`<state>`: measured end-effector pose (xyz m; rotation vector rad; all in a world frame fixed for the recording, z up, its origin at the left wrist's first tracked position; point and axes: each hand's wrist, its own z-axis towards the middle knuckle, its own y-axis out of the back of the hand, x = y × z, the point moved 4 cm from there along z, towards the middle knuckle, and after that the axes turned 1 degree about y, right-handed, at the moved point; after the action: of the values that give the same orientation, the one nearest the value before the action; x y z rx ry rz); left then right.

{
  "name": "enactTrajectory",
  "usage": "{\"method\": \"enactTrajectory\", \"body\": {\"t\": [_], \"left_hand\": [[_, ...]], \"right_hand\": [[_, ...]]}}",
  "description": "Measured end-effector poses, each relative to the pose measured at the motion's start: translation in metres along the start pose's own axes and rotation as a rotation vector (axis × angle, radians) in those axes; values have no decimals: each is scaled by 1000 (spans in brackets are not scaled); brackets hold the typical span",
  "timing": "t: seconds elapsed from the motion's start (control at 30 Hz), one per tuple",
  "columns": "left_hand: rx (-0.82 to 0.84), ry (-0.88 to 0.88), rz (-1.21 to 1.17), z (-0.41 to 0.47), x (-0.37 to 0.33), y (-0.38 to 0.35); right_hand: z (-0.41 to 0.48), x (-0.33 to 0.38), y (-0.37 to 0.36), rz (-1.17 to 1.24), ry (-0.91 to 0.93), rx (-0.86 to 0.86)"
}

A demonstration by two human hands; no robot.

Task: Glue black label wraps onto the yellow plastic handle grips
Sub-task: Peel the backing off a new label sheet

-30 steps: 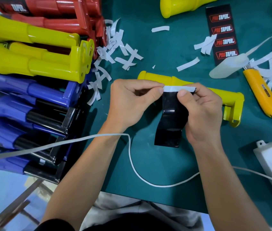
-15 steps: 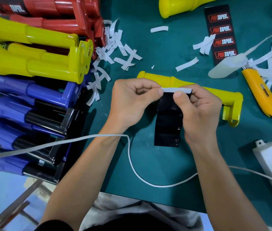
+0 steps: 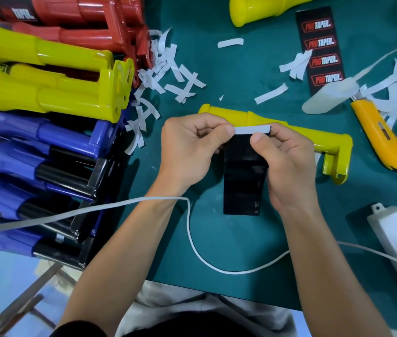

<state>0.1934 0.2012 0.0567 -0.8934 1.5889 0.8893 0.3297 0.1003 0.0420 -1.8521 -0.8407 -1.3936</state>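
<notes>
I hold a black label wrap [image 3: 242, 181] upright above the green mat, its shiny back toward me. A white backing strip [image 3: 252, 129] runs along its top edge. My left hand [image 3: 190, 152] pinches the left end of that strip between thumb and forefinger. My right hand [image 3: 287, 161] pinches the label's top right corner. Just behind my hands a yellow handle grip [image 3: 289, 132] lies on the mat, its bracket end to the right. A printed black label [image 3: 320, 45] lies flat at the back right.
Red, yellow and blue handle grips [image 3: 47, 98] are stacked at the left. White paper strips [image 3: 168, 76] litter the mat. An orange utility knife [image 3: 382, 139] and a white glue bottle [image 3: 326, 98] lie at the right. A power strip [image 3: 396, 234] and its cord [image 3: 192, 239] lie near me.
The label hangs straighter now, its lower end less curled. Both hands have stayed in nearly the same place at the white strip.
</notes>
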Motion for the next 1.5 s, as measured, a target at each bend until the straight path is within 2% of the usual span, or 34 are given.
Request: {"method": "enactTrajectory", "body": {"t": [0.23, 0.3, 0.37, 0.43, 0.5, 0.57, 0.7, 0.83, 1.13, 1.5], "left_hand": [[-122, -79, 49, -2, 0, 4], [-235, -211, 141, -8, -7, 8], [-310, -464, 296, -14, -17, 13], [-230, -695, 420, -19, -22, 7], [-154, -771, 526, -22, -22, -4], [-138, -753, 586, -22, -19, -12], [-91, -601, 534, -17, -14, -8], [-31, -587, 499, -15, -15, -7], [-51, -625, 559, -15, -9, -7], [-168, -853, 742, -20, -10, -9]], "right_hand": [[2, -2, 4, -45, -22, -27], [1, -2, 4, -70, -8, -42], [0, -2, 3, -121, 20, -54], [-1, -2, 1, -169, 51, -44], [-2, -3, -2, -200, 73, -18], [-2, -1, -3, -221, 86, 14], [-3, 4, -2, -276, 118, 61], [-6, 6, -3, -359, 188, 85], [-9, 3, -2, -557, 321, 54], [-11, 5, -5, -732, 412, 42]]}}
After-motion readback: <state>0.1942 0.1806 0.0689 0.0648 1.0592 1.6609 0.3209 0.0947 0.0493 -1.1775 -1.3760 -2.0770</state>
